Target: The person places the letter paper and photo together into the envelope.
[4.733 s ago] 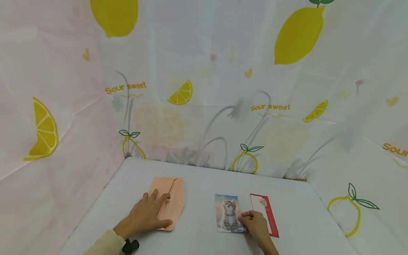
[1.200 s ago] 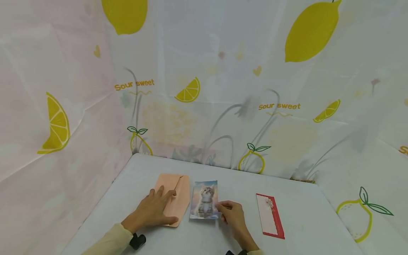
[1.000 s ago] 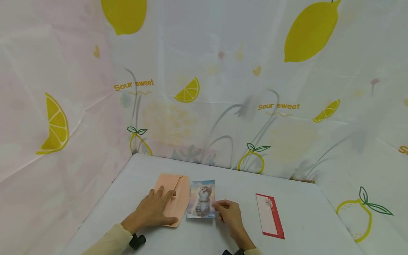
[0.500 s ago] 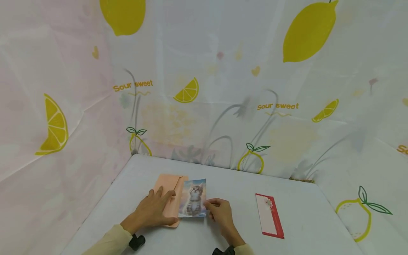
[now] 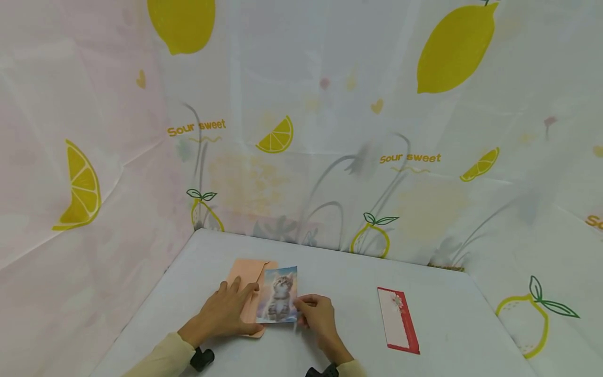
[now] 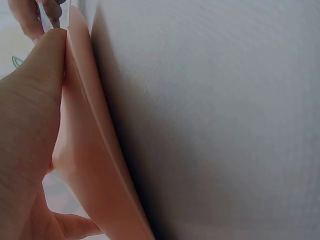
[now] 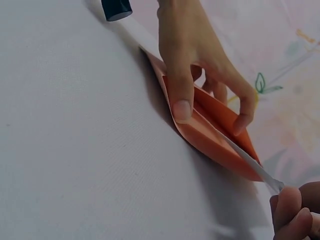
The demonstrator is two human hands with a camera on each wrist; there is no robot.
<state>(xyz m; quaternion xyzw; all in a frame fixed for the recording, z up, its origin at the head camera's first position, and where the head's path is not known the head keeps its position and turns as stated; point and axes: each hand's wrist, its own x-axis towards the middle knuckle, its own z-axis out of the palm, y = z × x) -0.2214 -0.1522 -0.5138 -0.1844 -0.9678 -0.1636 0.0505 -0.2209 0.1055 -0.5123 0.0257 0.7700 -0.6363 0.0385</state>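
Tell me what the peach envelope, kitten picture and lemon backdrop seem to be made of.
Peach envelope: apparently matte paper, by its fold line and bowed sides.
Kitten picture: probably printed paper or thin card, by its thin edge; gloss unclear.
Lemon backdrop: perhaps fabric or plastic sheeting, faintly shiny, by its creases.

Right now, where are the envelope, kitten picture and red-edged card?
Envelope (image 5: 249,308): head view, bare strip left of the picture.
Kitten picture (image 5: 279,299): head view, the kitten's body.
Red-edged card (image 5: 394,320): head view, its pale panel.

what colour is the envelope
Peach; the envelope shows best in the head view.
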